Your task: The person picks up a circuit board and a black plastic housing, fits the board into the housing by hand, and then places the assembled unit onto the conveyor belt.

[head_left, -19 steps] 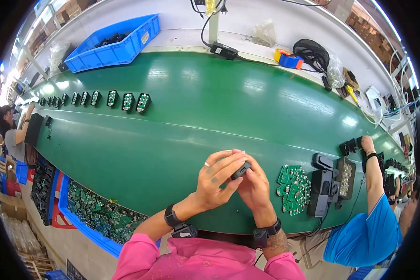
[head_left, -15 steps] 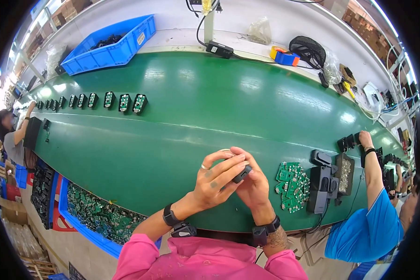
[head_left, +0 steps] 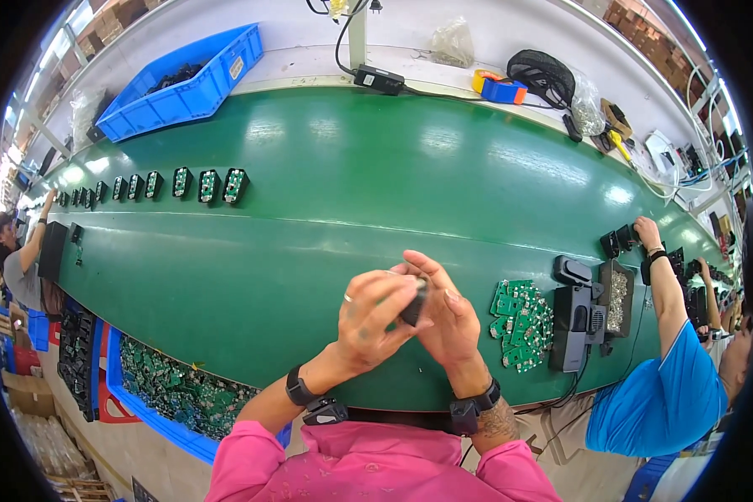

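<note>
A small black plastic housing [head_left: 414,306] is tilted between my hands above the near middle of the green bench. My left hand [head_left: 370,322] is closed on it, its fingers blurred by motion and covering much of the piece. Close against the other side, my right hand [head_left: 452,328] has its fingers stretched out and its palm turned toward the housing. Whether the right palm touches it I cannot tell. Just right of my hands lies a pile of green circuit boards [head_left: 523,325].
A row of black housings with green boards [head_left: 235,186] runs along the left. Beyond the board pile stand a dark grey device [head_left: 571,328] and a tray of small metal parts [head_left: 617,301]. Blue bins [head_left: 176,99] sit back left and below. Co-workers' arms [head_left: 668,289] reach in from both sides.
The housing has turned in my left hand and shifted slightly left. My right fingers have opened away from it. The whole view has shifted a little.
</note>
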{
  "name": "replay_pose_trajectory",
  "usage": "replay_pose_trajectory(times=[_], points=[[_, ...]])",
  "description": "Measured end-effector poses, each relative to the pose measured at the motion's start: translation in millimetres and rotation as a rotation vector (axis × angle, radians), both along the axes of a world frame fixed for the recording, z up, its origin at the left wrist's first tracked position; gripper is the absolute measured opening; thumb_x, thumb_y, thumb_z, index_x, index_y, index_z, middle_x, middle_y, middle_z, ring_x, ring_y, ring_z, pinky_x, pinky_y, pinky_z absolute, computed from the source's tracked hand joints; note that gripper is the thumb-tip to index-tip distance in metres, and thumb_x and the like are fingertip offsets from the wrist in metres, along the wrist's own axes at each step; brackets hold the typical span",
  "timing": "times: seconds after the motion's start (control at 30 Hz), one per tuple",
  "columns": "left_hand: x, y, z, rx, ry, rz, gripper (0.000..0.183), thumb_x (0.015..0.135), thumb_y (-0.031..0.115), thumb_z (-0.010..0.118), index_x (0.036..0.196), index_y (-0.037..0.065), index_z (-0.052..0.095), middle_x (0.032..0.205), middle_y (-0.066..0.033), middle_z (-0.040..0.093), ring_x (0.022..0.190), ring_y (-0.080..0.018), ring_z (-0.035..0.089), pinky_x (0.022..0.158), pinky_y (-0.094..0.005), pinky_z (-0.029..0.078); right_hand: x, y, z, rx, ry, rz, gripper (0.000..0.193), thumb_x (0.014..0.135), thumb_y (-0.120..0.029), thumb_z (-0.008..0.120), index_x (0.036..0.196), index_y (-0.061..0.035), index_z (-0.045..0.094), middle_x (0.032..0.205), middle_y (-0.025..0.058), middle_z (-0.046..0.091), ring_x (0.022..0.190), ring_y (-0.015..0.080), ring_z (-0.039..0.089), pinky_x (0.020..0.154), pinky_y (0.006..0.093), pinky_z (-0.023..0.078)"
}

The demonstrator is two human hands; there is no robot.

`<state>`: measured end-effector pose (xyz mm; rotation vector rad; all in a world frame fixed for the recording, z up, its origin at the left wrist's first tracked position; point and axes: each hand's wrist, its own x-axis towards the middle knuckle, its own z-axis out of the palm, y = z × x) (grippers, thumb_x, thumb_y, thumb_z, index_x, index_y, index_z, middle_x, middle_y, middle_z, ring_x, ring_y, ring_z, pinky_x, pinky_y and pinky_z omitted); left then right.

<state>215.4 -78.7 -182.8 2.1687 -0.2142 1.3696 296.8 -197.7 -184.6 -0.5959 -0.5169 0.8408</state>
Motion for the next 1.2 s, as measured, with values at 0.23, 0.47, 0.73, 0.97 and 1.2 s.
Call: replay_pose_trajectory(times=[0.23, 0.47, 0.73, 0.97, 1.2], points=[[-2, 18, 6, -0.192, 0.16, 0.143, 0.067, 0.062, 0.028, 0.093, 0.117, 0.002, 0.063, 0.108, -0.0131, 0.062, 0.095, -0.027, 0.063, 0.082, -0.0365, 0.053, 7, -8, 10, -0.07, -0.118, -0.177, 0.075, 0.081, -0.023, 0.068, 0.144, 0.006, 0.039, 0.136, 0.012, 0.048, 0.119, 0.0219, 0.052, 0.079, 0.0298, 0.049], [-1, 9, 12, -0.308, 0.279, 0.114, 0.064, 0.064, 0.019, 0.091, 0.12, 0.003, 0.064, 0.108, -0.0119, 0.063, 0.097, -0.0259, 0.064, 0.082, -0.0353, 0.053, 6, -9, 6, -0.193, -0.382, -0.325, 0.06, 0.084, -0.015, 0.065, 0.137, 0.0084, 0.049, 0.136, 0.014, 0.046, 0.123, 0.0229, 0.049, 0.093, 0.0349, 0.048], [3, 2, 5, -0.354, 0.312, 0.057, 0.058, 0.065, 0.009, 0.086, 0.119, 0.004, 0.065, 0.111, -0.0124, 0.062, 0.099, -0.0283, 0.063, 0.085, -0.0361, 0.053, 2, -7, 6, -0.284, -0.583, -0.532, 0.047, 0.089, 0.001, 0.06, 0.135, 0.0026, 0.056, 0.135, 0.013, 0.047, 0.11, 0.018, 0.056, 0.091, 0.0317, 0.049], [5, 2, -3, -0.141, 0.233, 0.107, 0.056, 0.065, 0.01, 0.087, 0.117, 0.006, 0.066, 0.11, -0.0128, 0.061, 0.1, -0.0302, 0.063, 0.088, -0.0403, 0.053, 5, -7, 5, -0.4, -0.847, -0.624, 0.046, 0.088, 0.002, 0.059, 0.134, 0.0013, 0.058, 0.121, 0.015, 0.059, 0.104, 0.0193, 0.06, 0.09, 0.0307, 0.05], [4, -6, -2, -0.332, 0.207, 0.03, 0.06, 0.064, 0.009, 0.089, 0.118, 0.004, 0.064, 0.114, -0.0118, 0.058, 0.097, -0.0235, 0.062, 0.084, -0.0353, 0.055, 3, -9, 6, -0.375, -0.509, -0.459, 0.049, 0.089, 0.001, 0.052, 0.138, 0.005, 0.052, 0.116, 0.0154, 0.063, 0.106, 0.0201, 0.062, 0.093, 0.0319, 0.05]])
